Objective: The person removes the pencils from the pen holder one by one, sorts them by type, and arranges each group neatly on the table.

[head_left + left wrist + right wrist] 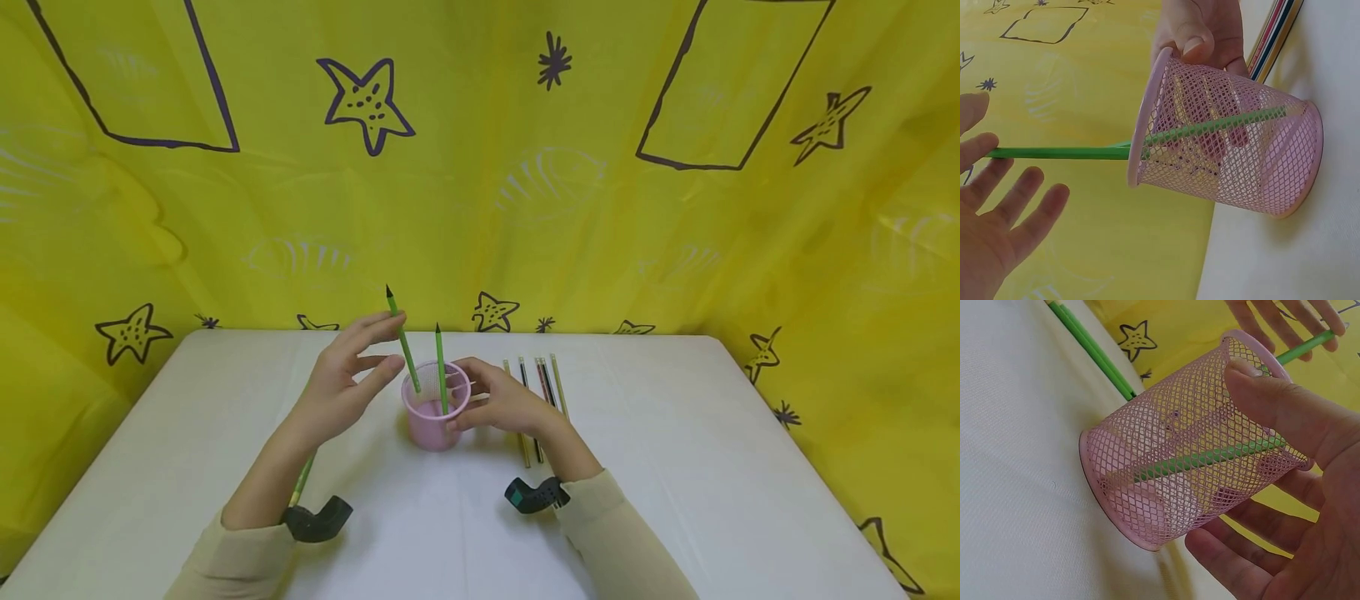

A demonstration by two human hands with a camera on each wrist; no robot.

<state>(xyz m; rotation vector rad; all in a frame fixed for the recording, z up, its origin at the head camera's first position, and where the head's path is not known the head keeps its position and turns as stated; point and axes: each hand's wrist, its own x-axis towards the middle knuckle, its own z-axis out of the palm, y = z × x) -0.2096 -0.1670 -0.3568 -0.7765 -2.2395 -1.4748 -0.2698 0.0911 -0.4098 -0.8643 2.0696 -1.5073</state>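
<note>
A pink mesh pencil cup (432, 431) stands on the table, and my right hand (504, 400) grips its side, thumb near the rim in the right wrist view. One green pencil (1210, 459) leans inside the cup with its dark point up. My left hand (341, 379) pinches another green pencil (407, 348) near its upper part. That pencil's lower end reaches into the cup's mouth. In the left wrist view the held pencil (1060, 152) runs from the fingertips to the rim, where it overlaps the other one.
Right of the cup lie several gold, black and red pencils (555, 385), partly covered by the right forearm. More green pencils (1094, 353) lie to the left, mostly behind the left forearm in the head view. A yellow patterned curtain (450, 208) borders the white table (660, 467).
</note>
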